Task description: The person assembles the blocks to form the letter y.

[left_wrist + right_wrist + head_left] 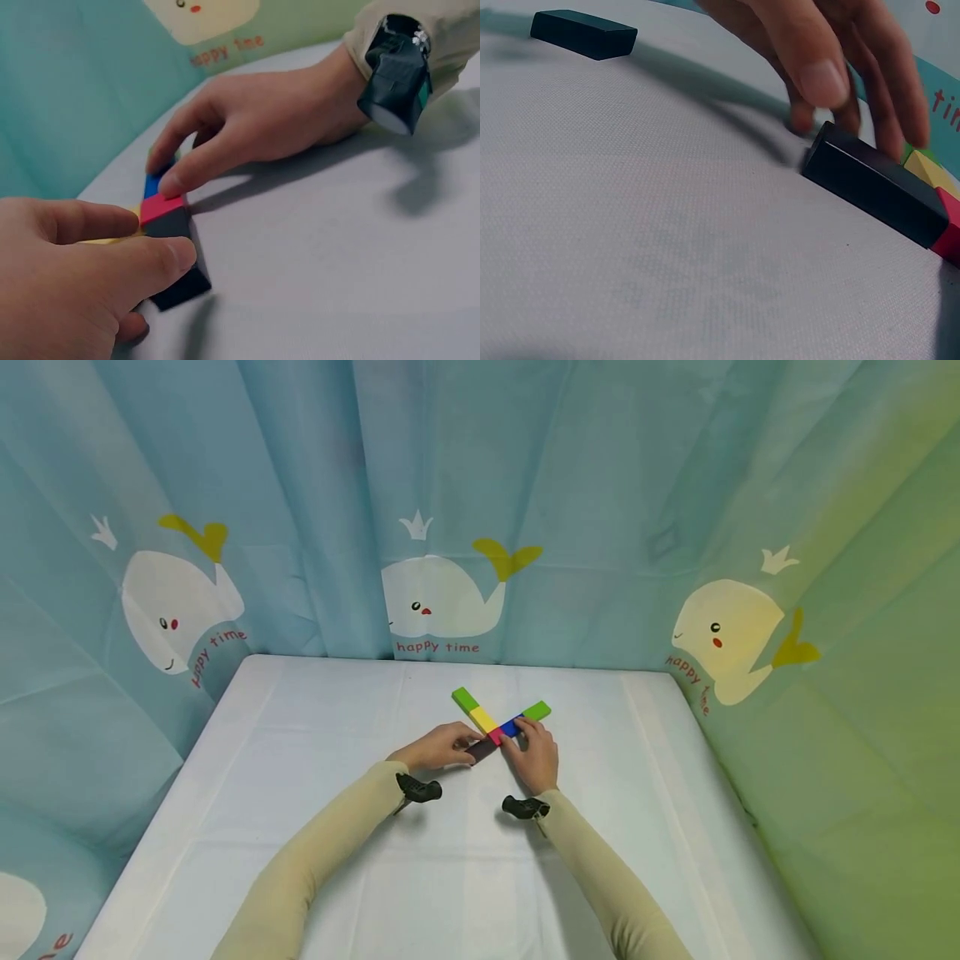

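Note:
Coloured blocks lie joined in a crossing shape on the table. A red block is at its centre, beside a black block, a yellow block and a blue block. My left hand is around the black block, index finger on the far side. In the right wrist view, the thumb of that left hand stands apart from the block. My right hand pinches the blue block, its thumb at the red block's edge and its index finger across the blue.
Green blocks form the two far ends, one green block left and another green block right. A dark block-like shape appears far left in the right wrist view. A whale-printed curtain surrounds the white table.

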Demonstrator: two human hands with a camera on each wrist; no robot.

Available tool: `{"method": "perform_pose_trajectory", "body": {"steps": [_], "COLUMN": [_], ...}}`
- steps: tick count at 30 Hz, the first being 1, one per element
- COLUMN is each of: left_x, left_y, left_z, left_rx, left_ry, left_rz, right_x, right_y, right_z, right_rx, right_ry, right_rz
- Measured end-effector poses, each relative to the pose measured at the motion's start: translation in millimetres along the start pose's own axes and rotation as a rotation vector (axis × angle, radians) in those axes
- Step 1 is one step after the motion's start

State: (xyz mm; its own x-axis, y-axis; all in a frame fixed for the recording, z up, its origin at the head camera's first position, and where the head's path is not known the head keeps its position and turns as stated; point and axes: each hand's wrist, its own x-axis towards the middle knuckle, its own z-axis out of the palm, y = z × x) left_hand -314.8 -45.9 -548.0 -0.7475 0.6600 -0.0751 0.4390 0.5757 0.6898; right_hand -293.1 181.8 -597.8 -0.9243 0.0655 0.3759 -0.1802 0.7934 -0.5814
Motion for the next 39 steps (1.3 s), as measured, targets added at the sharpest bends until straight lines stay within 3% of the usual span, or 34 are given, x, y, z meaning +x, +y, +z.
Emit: {"method": "perform_pose_trajectory", "body": {"steps": [7,16,22,26,31,39], "left_x": [-36.8,-100.8,-129.9,-138.8,-140.4,-135.3], "left_y": [-17.2,-35.1,-41.6,-39.9,-36.7,-33.2], "left_z": [-12.4,-38.7,-45.1,-42.4,-36.9,-29.1], "left_rx": [0.023,-0.084,-0.094,-0.097,-0.056,0.059], "left_ry": [0.025,0.032,0.013,-0.044,-0.121,-0.152], "left_rz": [0.006,0.027,0.034,0.043,0.062,0.12], "right_x": [0.5,1.2,0.8,0.2,0.0,0.7], "right_y": [-4,-6,-6,-4,-3,-3], "right_z": [-1,-4,-4,-3,-3,-2], "right_rx": [0.016,0.038,0.038,0.046,0.049,0.047], "right_ry": [-0.021,-0.043,-0.044,-0.046,-0.045,-0.043], "right_rz": [0.014,0.027,0.036,0.038,0.039,0.031]}}
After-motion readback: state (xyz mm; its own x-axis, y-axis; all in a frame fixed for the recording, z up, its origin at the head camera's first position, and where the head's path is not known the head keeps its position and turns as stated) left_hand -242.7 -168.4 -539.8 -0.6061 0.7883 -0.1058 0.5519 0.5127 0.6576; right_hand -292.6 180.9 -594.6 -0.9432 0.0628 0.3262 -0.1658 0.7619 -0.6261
